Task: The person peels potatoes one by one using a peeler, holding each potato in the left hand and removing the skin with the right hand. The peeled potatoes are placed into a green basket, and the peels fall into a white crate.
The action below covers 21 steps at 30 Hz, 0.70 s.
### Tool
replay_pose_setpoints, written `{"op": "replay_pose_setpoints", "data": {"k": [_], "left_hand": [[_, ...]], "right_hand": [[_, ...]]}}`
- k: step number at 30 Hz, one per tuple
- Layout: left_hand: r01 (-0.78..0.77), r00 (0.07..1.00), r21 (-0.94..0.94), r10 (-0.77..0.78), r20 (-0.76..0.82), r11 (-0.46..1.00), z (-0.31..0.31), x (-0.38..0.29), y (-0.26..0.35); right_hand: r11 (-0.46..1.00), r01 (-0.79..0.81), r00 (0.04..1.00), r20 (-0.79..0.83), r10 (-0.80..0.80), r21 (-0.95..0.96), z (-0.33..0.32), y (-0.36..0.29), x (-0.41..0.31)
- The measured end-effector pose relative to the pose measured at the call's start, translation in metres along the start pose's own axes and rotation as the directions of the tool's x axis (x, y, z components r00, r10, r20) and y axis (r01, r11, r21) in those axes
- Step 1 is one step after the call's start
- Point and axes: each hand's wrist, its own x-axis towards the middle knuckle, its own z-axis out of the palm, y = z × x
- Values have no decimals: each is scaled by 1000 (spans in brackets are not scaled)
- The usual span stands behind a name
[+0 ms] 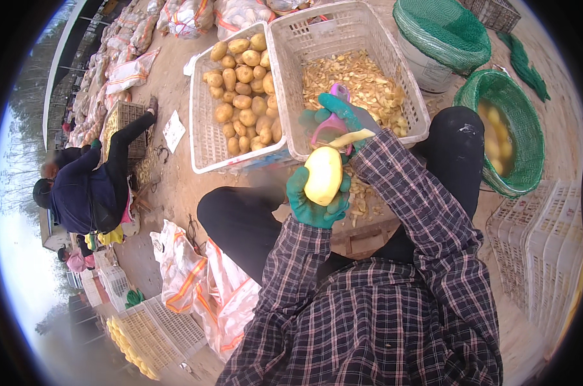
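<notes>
My left hand (315, 202), in a green-coated work glove, is closed around a largely peeled yellow potato (323, 176). My right hand (351, 120), gloved alike, grips a pink and purple peeler (331, 128) just above the potato. A long strip of peel (351, 138) hangs by the peeler, over the potato's top. Both hands are near the close edge of a white plastic crate (419, 116) holding a heap of peelings (354, 77). Left of it, a second white crate (193, 125) holds many unpeeled potatoes (243, 101).
To the right, a green net-lined tub (535, 120) holds peeled potatoes in water, near a net-covered bucket (426, 67). Stacked crates (537, 241) stand at lower right. Woven sacks (195, 275) lie by my left knee. A co-worker (88, 188) sits at far left beside another crate.
</notes>
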Motion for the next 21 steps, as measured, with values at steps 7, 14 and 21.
{"op": "replay_pose_setpoints", "data": {"k": [7, 14, 21], "left_hand": [[-27, 959, 29, 17, 283, 999, 5, 10, -4], [-130, 991, -73, 132, 14, 989, 4, 4, 3], [-334, 942, -125, 326, -80, 934, 10, 10, -11]], "right_hand": [[23, -238, 895, -228, -382, -971, -43, -24, 26], [893, 355, 932, 22, -363, -276, 13, -26, -20], [921, 239, 971, 69, -229, -309, 56, -3, -68]]}}
